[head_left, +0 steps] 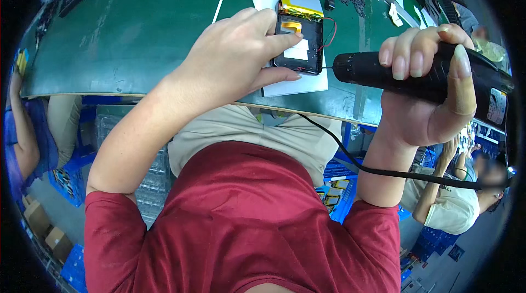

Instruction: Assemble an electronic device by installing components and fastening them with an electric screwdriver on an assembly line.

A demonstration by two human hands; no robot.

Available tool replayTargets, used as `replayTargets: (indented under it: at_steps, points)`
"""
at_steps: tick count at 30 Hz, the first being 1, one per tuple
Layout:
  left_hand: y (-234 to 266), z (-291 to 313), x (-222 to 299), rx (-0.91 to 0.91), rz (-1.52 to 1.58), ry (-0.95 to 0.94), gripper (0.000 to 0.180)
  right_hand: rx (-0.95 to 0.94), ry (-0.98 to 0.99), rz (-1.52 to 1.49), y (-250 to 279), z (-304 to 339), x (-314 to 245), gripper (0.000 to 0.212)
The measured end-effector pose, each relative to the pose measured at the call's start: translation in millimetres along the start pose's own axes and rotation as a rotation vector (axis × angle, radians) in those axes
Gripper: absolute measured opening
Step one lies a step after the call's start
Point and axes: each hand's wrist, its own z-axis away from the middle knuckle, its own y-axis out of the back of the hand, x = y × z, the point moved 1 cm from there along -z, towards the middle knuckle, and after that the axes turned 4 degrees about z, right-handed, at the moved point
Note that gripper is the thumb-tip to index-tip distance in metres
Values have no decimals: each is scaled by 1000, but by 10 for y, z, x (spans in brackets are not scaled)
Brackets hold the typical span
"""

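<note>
left hand has its fingers clamped on the black case on the green table, right hand's wrapped round a chunky black screwdriver, tip right at the case's edge

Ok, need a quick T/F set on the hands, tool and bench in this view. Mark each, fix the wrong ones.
1. The right hand grips a black screwdriver. True.
2. The left hand is well clear of the black housing. False: its fingers are at the housing.
3. A red wire loops out on the housing's right side. True.
4. The tabletop is white. False: it is green.
5. The screwdriver points away from the housing. False: it points toward the housing's right edge.
</note>
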Motion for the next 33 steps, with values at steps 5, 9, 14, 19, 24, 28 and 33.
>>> replayTargets:
  at_steps: [5,9,14,19,24,28,33]
  points:
    - [-26,36,-8,42,16,26,52,13,5,21,-51,7,54,40]
    - [-55,35,-28,68,48,31,50,-16,-24,13,-36,-15,85,39]
    - [-74,46,-41,81,93,46,51,57,-59,38,-53,19,109,39]
    - [-55,41,-26,77,90,52,52,78,-66,74,-75,17,94,38]
    - [-48,30,-14,78,97,59,50,118,-87,79,-155,7,99,32]
    - [-88,45,-39,88,101,41,49,171,-90,133,-195,-12,155,21]
    - [-107,53,-35,91,106,36,48,188,-81,162,-156,8,204,18]
